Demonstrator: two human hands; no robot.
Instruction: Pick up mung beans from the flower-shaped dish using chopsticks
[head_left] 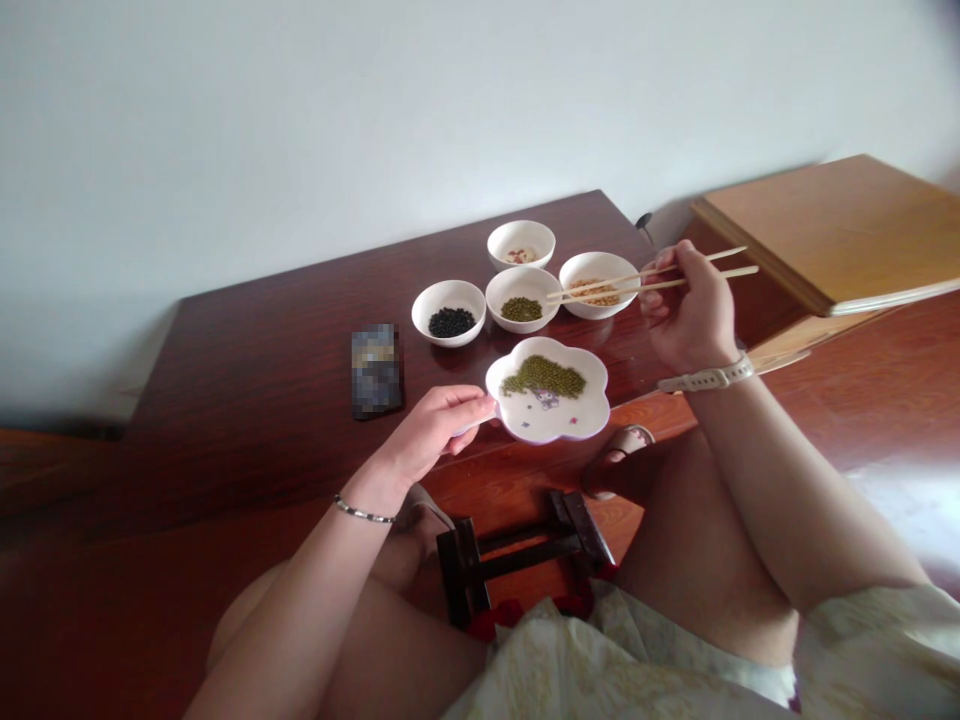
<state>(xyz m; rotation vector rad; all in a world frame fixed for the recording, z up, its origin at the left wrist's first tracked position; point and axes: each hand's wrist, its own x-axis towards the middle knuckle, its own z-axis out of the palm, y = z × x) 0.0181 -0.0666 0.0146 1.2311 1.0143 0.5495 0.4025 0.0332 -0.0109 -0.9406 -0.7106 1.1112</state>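
Left hand [439,425] pinches the near-left rim of the flower-shaped dish [551,410], thumb on top, fingers curled under; dish held about level at the near edge of the table [285,350]. Green beans [544,377] piled on the dish's far half, near half bare apart from a small printed motif. Right hand [686,315] closed around a pair of chopsticks [645,280], gripped near their back end. Long axis runs roughly left-right with a slight slope: tips point left, over the bowl of pale grains [598,285], back ends stick out right past the knuckles. Sticks nearly parallel, tips close together; can't tell if they touch the grains. White watch strap [709,378] on the right wrist, thin bracelet [364,514] on the left. Beyond the dish: bowl of green beans [523,298] in the middle, bowl of black beans [448,312] to its left, bowl with a few reddish bits [521,244] furthest back. Blurred phone [376,370] lies flat left of the dish. Table is dark reddish wood, set against a plain white wall [375,120]. Lighter wooden board [832,230] to the right. Floor is reddish wood.
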